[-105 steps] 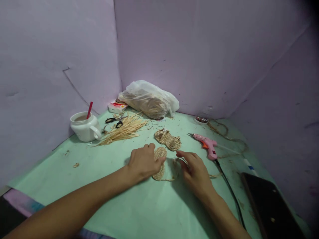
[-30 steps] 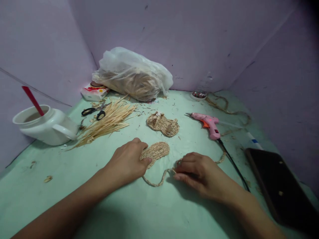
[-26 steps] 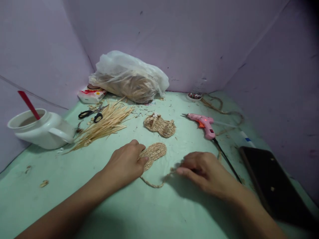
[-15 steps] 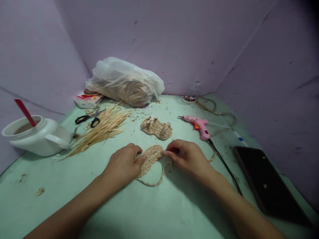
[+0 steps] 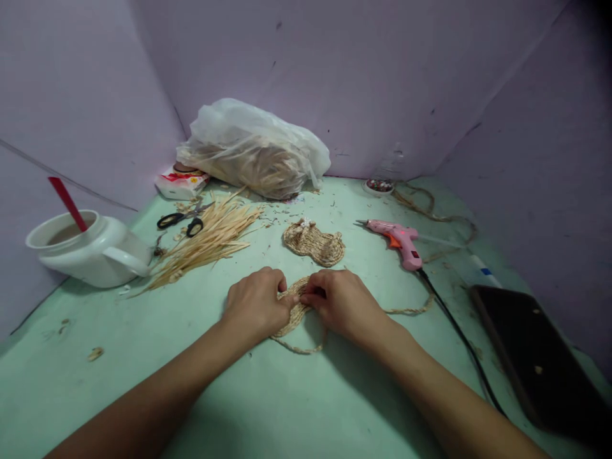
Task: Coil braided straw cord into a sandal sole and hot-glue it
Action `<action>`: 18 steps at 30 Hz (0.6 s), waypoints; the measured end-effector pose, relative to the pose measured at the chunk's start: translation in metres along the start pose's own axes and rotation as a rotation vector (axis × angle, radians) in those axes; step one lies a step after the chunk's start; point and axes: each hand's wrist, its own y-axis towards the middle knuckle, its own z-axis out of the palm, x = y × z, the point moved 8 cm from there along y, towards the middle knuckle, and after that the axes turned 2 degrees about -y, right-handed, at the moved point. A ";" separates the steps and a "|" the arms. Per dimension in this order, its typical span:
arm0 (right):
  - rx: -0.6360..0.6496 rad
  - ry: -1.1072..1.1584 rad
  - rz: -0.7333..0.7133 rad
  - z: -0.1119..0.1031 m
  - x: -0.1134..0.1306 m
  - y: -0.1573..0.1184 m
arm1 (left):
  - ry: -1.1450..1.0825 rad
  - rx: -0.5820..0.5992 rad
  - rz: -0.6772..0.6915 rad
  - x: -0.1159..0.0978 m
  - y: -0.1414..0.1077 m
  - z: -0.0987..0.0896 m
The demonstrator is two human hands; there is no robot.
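Observation:
A coiled sole-shaped piece of braided straw (image 5: 288, 323) lies on the green table, partly covered by both hands. My left hand (image 5: 261, 303) presses on its left side, fingers curled and thumb over the braid. From the right, my right hand (image 5: 335, 299) pinches at its upper part, fingertips close to my left thumb. A loose braid end (image 5: 301, 350) curves below the piece. Just behind sits a similar woven piece (image 5: 315, 245) with a small white decoration at its upper edge. What exactly lies between my right fingertips is hidden.
A pink glue gun (image 5: 394, 239) with a black cord lies at right, near a dark phone-like slab (image 5: 540, 357). Straw strips (image 5: 210, 239), scissors (image 5: 184, 223) and a white pot (image 5: 100, 252) are at left. Behind are a plastic bag (image 5: 258, 153) and a bead dish (image 5: 379, 186).
The view has shifted, so the objects appear farther right. My right hand has moved left over the woven piece, closer to my left hand.

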 end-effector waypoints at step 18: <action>-0.075 0.154 0.085 0.003 -0.025 -0.026 | -0.194 0.017 -0.023 -0.002 -0.012 0.006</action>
